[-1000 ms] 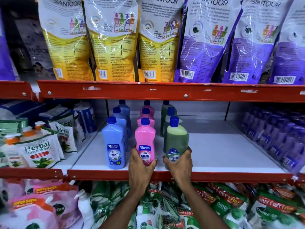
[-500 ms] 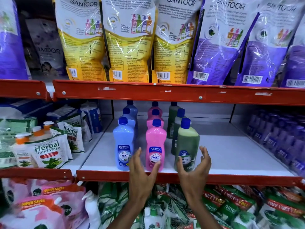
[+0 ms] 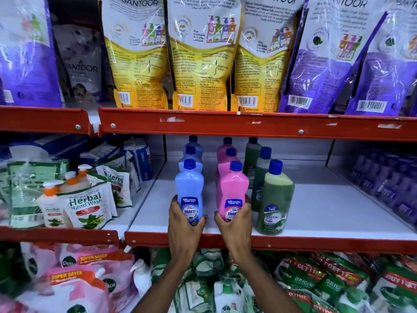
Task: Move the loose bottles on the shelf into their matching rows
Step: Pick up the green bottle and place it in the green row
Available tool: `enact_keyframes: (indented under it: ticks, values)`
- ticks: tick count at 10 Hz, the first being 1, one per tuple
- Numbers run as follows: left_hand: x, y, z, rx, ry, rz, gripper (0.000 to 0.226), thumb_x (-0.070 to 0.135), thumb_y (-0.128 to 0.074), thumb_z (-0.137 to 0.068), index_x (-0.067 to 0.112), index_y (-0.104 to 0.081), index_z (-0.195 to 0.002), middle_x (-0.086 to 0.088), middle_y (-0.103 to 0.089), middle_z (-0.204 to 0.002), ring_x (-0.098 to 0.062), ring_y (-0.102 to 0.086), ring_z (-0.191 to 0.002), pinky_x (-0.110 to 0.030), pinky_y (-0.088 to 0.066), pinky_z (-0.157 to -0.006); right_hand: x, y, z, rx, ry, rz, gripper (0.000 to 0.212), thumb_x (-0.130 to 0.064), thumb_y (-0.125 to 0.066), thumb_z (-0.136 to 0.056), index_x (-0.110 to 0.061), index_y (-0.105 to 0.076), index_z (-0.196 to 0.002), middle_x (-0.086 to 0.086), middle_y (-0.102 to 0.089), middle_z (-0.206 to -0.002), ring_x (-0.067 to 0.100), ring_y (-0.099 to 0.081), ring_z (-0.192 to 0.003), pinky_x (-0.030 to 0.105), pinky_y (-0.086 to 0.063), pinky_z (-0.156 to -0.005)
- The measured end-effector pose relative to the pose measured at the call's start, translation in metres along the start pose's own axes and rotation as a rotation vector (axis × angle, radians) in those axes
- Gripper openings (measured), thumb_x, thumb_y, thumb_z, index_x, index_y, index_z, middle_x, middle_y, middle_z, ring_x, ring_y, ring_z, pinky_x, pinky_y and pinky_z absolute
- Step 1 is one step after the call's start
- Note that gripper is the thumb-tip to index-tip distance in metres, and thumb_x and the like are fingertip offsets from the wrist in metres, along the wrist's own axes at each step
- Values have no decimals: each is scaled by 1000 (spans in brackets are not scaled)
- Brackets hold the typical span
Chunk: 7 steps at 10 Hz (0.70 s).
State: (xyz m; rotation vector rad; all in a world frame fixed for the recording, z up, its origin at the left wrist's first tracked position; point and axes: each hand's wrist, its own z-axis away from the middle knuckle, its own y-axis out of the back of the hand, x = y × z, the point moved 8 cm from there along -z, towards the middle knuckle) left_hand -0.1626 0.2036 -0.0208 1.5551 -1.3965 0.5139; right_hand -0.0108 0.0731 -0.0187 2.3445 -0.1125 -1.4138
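Three rows of blue-capped bottles stand on the white middle shelf [image 3: 327, 206]: blue on the left, pink in the middle, green on the right, each three deep. My left hand [image 3: 185, 224] wraps the base of the front blue bottle [image 3: 189, 188]. My right hand [image 3: 234, 222] grips the base of the front pink bottle [image 3: 232, 188]. The front green bottle [image 3: 276, 199] stands free just right of my right hand. All bottles stand upright, near the shelf's front edge.
The red shelf lip [image 3: 316, 241] runs below my hands. Purple bottles [image 3: 388, 188] line the shelf's right side. Herbal hand wash pouches [image 3: 88, 204] fill the left bay. Yellow and purple Santoor pouches [image 3: 200, 64] hang above; refill packs [image 3: 327, 283] crowd the shelf below.
My hands moved one row left: the right hand left the green bottle and took the pink one, the left hand went from the pink bottle to the blue one.
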Motion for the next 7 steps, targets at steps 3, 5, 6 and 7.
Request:
enact_keyframes:
  ticks: [3,5,6,7]
  values:
    - [1,2,1,-13,-3,-6,95,32,-88,-65,14,-34,-141,-12,-59,-129,-30,-64,-109,-46,-60,-85,5,-1,-1,-43,-32,2,79,-34,-84,-64,-10,-39,-123,9,-61,-100,23,-66,-79,40,-60,-64]
    - [5,5,2,-13,1,-15,93,32,-89,-64,15,-35,-138,-12,-60,-124,-29,-65,-105,-43,-61,-82,-4,5,2,-36,19,-10,81,-34,-84,-65,-13,-36,-127,7,-59,-101,18,-62,-77,33,-59,-62]
    - [4,3,1,-40,1,-15,94,33,-89,-65,15,-34,-140,-12,-60,-127,-29,-65,-108,-42,-61,-84,-5,5,1,-65,30,-26,87,-33,-84,-66,-10,-33,-133,9,-58,-106,20,-62,-82,35,-59,-67]
    - [9,10,8,-21,3,23,105,34,-89,-68,11,-26,-150,-16,-49,-143,-31,-56,-127,-39,-55,-99,-13,12,7,-72,43,-20,95,-37,-84,-69,-7,-28,-139,10,-52,-115,27,-62,-101,37,-59,-80]
